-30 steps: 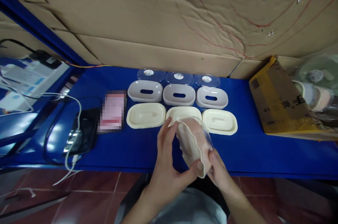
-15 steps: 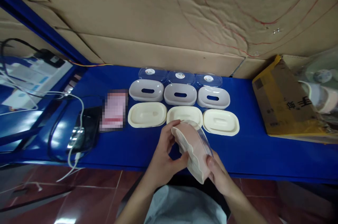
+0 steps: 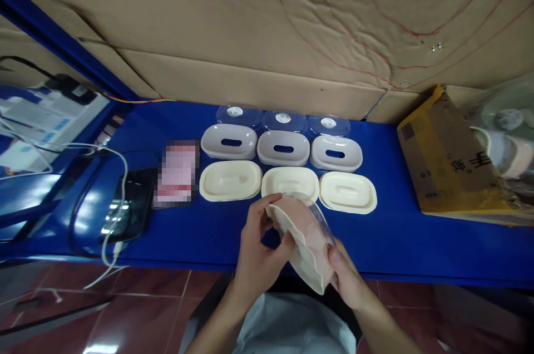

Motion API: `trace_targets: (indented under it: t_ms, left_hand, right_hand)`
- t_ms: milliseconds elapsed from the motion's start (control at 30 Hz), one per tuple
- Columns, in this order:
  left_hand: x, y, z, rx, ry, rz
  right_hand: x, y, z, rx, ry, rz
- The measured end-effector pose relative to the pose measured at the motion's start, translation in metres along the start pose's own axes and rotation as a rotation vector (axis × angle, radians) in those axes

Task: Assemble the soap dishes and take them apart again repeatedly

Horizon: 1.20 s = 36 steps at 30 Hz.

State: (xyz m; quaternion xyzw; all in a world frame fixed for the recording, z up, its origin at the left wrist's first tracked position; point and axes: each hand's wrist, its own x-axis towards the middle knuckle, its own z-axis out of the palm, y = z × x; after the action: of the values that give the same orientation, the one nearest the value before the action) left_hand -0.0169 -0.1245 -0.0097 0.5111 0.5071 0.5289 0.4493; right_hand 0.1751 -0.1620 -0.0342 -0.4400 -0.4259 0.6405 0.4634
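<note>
Tilted on its side near the table's front edge is a pink oval plastic box [image 3: 306,226] with a cream base and a clear lid. My left hand [image 3: 262,245] grips its left end, thumb on the cream base and fingers at the upper rim. My right hand [image 3: 344,273] is closed around the lower right end, thumb against the pink wall. Just beyond lie cream oval trays, one at left [image 3: 231,180], one in the middle [image 3: 290,181] partly hidden by the box, one at right [image 3: 348,192].
Behind the trays stand three pale grey slotted oval shells [image 3: 283,148], then clear lids [image 3: 286,121] with round stickers. A blurred pink rectangular item [image 3: 177,173] and white cables [image 3: 120,176] lie left. A cardboard box [image 3: 450,165] stands right, before a cardboard wall [image 3: 233,14].
The pink box has turned slightly in my hands, and my left hand has shifted a little left. Everything on the table stays in its place as the view moves slightly.
</note>
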Motion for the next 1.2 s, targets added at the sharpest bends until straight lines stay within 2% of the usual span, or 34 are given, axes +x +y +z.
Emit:
trace_targets:
  t_ms: [167,300,500,733,900,1033,1200]
  left_hand:
    - [0.003,0.008,-0.007,0.002,-0.096,0.007]
    - [0.002,0.012,-0.013,0.067,-0.093,0.003]
    - [-0.003,0.013,-0.016,-0.104,-0.16,-0.033]
    - [0.001,0.01,-0.017,-0.142,-0.198,-0.112]
    - [0.0,0.017,-0.015,-0.15,-0.201,-0.08]
    - [0.0,0.017,-0.01,-0.105,-0.134,-0.098]
    - [0.0,0.018,-0.007,-0.022,-0.091,-0.111]
  right_hand:
    - [0.003,0.002,0.003,0.043,0.034,0.022]
    - [0.003,0.001,0.005,0.157,0.014,0.057]
    - [0.002,0.0,0.001,0.155,-0.066,0.032]
    - [0.0,0.004,-0.001,0.177,-0.081,0.05]
    - [0.004,0.0,0.004,0.113,-0.044,0.02]
    - [0.004,-0.009,0.009,0.028,0.016,0.001]
    - [0.003,-0.015,0.01,-0.019,0.015,-0.007]
